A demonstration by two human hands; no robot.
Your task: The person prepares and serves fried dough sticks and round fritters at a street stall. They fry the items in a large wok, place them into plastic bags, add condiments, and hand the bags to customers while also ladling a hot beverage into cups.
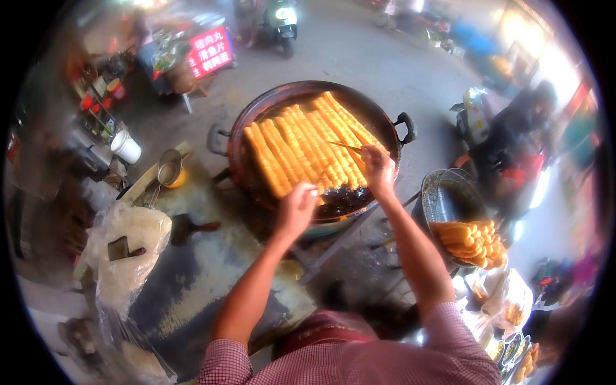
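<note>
Several long golden fried dough sticks (308, 142) lie side by side in dark oil in a big round wok (269, 94). My right hand (380, 168) grips a thin wooden chopstick (345, 145), which points left across the dough sticks at the right. At the wok's near side, my left hand (297, 208) has its fingers pinched on what looks like another thin stick, blurred against the dough. The near ends of the dough sticks lie between my hands, with dark bubbling oil (349, 196) beside them.
Right of the wok, a wire basket (433, 192) holds fried dough sticks (469, 243). Pale dough (137, 236) under plastic, a scraper (120, 249) and a brush-like tool (190, 228) lie on the worktable (192, 298). Wok handles (408, 129) jut out. A person (510, 125) is at right.
</note>
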